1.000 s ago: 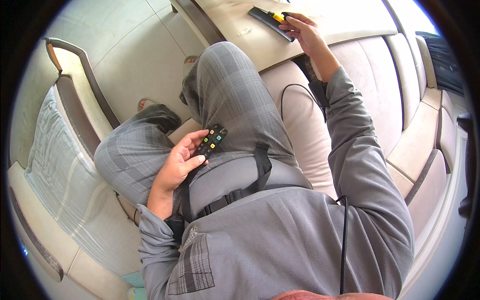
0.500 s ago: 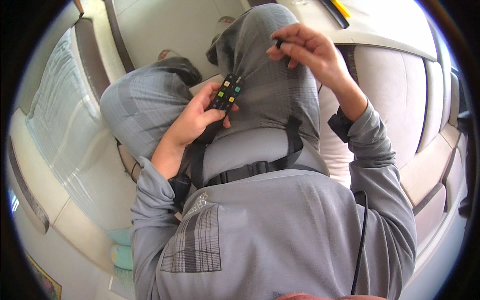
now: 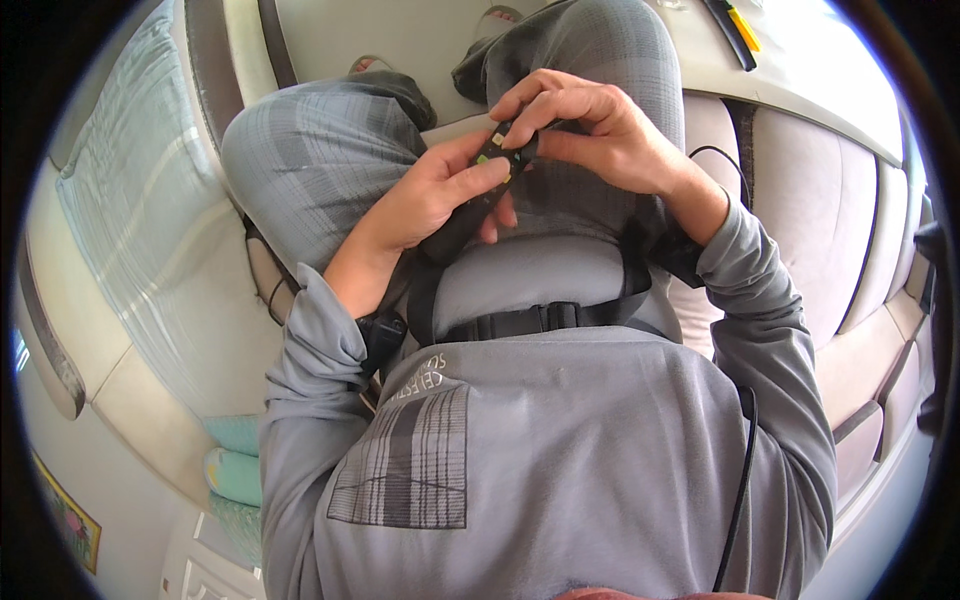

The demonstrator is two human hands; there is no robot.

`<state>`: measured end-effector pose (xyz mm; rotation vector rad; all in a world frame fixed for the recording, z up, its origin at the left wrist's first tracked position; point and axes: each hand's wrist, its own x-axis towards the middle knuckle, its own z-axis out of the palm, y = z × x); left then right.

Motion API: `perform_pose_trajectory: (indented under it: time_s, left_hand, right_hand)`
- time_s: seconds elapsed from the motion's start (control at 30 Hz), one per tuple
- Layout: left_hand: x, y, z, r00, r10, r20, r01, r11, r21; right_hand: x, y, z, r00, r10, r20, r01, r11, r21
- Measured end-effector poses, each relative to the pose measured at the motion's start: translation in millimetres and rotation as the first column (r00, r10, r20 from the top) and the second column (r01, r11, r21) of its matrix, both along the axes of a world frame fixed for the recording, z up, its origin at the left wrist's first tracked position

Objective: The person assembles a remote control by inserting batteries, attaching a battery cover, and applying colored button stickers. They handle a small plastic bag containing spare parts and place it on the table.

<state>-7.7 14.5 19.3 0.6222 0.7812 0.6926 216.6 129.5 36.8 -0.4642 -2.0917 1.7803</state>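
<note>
The left hand (image 3: 425,195) is closed around a black remote control (image 3: 515,162), its thumb lying across the coloured buttons. The remote sits tilted above the person's lap, between the two hands. The right hand (image 3: 610,135) is drawn narrow at the remote's upper end, thumb and fingers seeming to pinch a small dark piece (image 3: 530,147) against its edge; fingers cover the contact, so I cannot tell whether the two are joined.

If that pinch slackens, the piece could drop into the dark folds of the plaid trousers (image 3: 320,130) and be hard to spot. A left thumb pressing too firmly could push a button, and uneven force from the right could twist the remote loose.

Beyond the knees, at upper right, a black bar (image 3: 732,35) and a yellow tool (image 3: 746,30) lie side by side on the pale surface (image 3: 800,85).
</note>
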Motion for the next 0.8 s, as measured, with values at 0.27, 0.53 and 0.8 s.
perform_pose_trajectory:
  time_s: [0.27,0.53,0.8]
  left_hand:
    - [5.2,-0.5,-5.2,0.997,0.048,-0.058,-0.046,0.998,0.045]
    - [10.2,1.3,9.0,0.994,0.097,-0.044,-0.096,0.995,0.037]
    - [4.8,-1.8,9.7,0.990,0.032,0.136,-0.036,0.999,0.032]
  right_hand:
    - [-2.1,-7.6,0.8,0.997,-0.043,0.060,0.037,0.995,0.092]
    - [-3.8,-5.0,-0.8,1.000,0.001,-0.024,0.003,0.987,0.164]
    - [-2.4,-8.1,-4.0,0.999,0.030,-0.017,-0.031,0.997,-0.064]
